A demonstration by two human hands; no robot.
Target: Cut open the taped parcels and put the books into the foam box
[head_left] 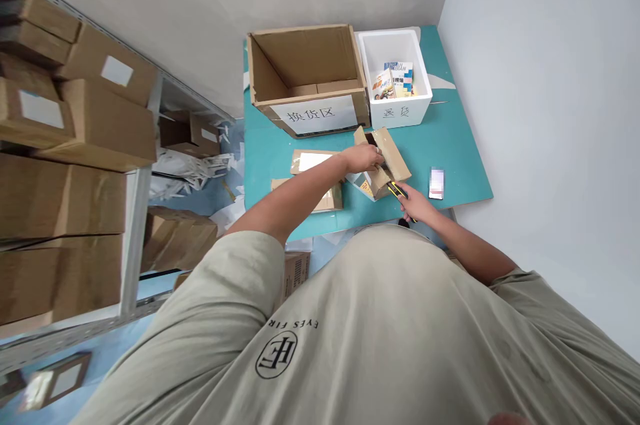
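A small cardboard box [393,150] with its top flaps raised stands near the front of the teal table [463,157]. Over its dark opening is my left hand [364,157], fingers curled down at the gap; the fingertips are partly hidden, so I cannot make out what they grip. My right hand [414,204] is closed around a yellow-and-black utility knife [399,190], whose front end is at the near side of the box. Left of the box lie two flatter cardboard boxes [325,201] with white labels, partly covered by my left forearm.
At the back stand a large open carton [314,117] with a handwritten sign and a white foam box [400,112] holding several booklets [397,80]. A phone [437,183] lies on the right. Shelves of cartons [107,122] line the left; walls are behind and right.
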